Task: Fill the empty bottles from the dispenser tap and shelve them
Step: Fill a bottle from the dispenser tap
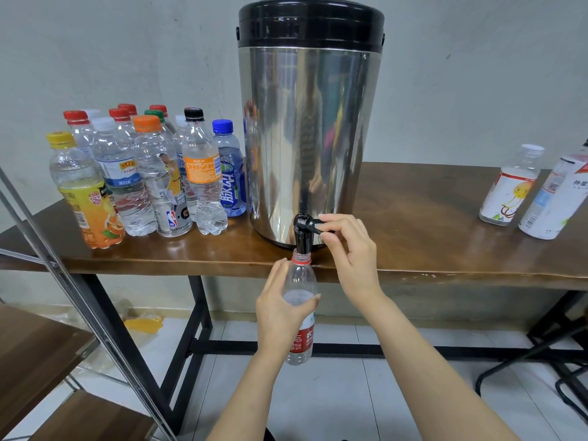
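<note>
Left hand (pixel 280 310): fingers and thumb wrapped round the bottle's upper body, clamped on it from the left side.

Right hand (pixel 346 246): thumb and forefinger pinched on the black tap lever (pixel 313 225); the other fingers are curled below it.

Bottle (pixel 301 278): clear plastic, uncapped, with a red ring at the neck and a red-and-white label low on the body. It is held upright in the air in front of the table edge, its mouth right at the tap spout (pixel 301 241). A pale level that looks like a water surface shows just below the shoulder.

Dispenser (pixel 305 138): a tall steel drum with a black lid and its tap low on the front. It stands on the brown wooden table (pixel 429 224) near the front edge.

Capped bottles (pixel 143 173): a mixed group with red, orange, yellow, black, blue, green and white caps, standing on the table left of the dispenser.

Two white-labelled bottles (pixel 509 186): at the table's right end, well apart from the dispenser.

Shelf rack (pixel 38 345): wooden boards in a metal frame, at lower left.
</note>
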The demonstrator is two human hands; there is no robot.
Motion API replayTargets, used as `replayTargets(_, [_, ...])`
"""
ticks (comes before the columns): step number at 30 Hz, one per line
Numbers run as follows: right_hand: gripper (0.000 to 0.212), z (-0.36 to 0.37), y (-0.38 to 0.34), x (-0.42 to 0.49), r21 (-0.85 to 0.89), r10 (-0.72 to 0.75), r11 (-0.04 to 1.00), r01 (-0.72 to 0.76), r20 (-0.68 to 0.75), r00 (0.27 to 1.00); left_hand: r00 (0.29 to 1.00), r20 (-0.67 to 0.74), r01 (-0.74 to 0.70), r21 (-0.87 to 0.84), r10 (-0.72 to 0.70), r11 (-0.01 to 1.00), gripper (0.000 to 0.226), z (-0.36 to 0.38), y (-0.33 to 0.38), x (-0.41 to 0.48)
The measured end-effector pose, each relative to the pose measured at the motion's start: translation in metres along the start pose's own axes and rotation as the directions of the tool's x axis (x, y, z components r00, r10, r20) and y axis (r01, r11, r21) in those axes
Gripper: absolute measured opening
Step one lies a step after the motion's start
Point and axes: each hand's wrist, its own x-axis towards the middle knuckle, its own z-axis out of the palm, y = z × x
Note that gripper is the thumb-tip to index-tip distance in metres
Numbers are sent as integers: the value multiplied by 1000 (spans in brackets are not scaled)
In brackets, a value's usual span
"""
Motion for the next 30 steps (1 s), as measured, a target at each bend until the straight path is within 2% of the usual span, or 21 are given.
replayTargets(4, [20, 6, -2, -2, 41, 23, 999, -21, -37, 999, 1000, 2, -28, 25, 28, 999, 73, 0, 0, 1])
replayTargets(12, [22, 8, -3, -4, 79, 48, 996, -44, -52, 997, 999, -6, -38, 46, 38, 998, 78, 1, 0, 0])
replayTargets(22, [20, 9, -5, -4, 120, 54, 992, -47, -56, 997, 999, 13, 29, 66, -30, 997, 84, 2, 0, 0])
replayTargets(30, [20, 10, -5, -4, 129, 68, 990, -60, -56, 996, 1000, 23, 5, 61, -7, 998, 80, 0, 7, -1])
